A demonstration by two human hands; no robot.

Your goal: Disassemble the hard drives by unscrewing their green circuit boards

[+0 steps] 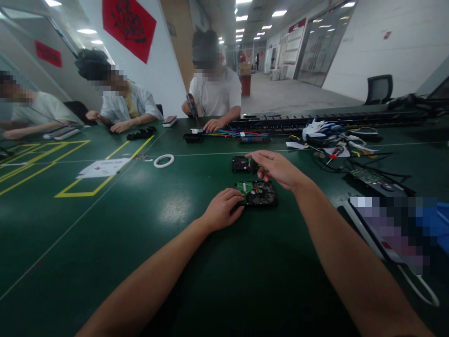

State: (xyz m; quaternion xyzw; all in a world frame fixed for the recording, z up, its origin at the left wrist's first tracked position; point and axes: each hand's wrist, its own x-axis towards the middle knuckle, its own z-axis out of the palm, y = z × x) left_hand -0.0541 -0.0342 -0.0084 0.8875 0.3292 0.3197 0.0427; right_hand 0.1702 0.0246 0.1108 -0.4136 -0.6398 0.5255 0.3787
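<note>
A black hard drive (pixel 258 193) with a green circuit board lies on the green table (pixel 140 224) in front of me. My left hand (pixel 221 209) rests on its left edge, fingers curled against it. My right hand (pixel 275 167) hovers just above and behind the drive, fingers bent around a small dark object (pixel 252 166) that I cannot name. A second small black drive or board (pixel 240 164) lies just beyond, next to my right fingertips.
A white tape roll (pixel 163 161) and a paper sheet (pixel 103 168) lie left. Cables, a red screwdriver (pixel 336 153) and gloves (pixel 321 128) clutter the right. A person opposite holds an electric screwdriver (pixel 191 106); two more people sit at the far left.
</note>
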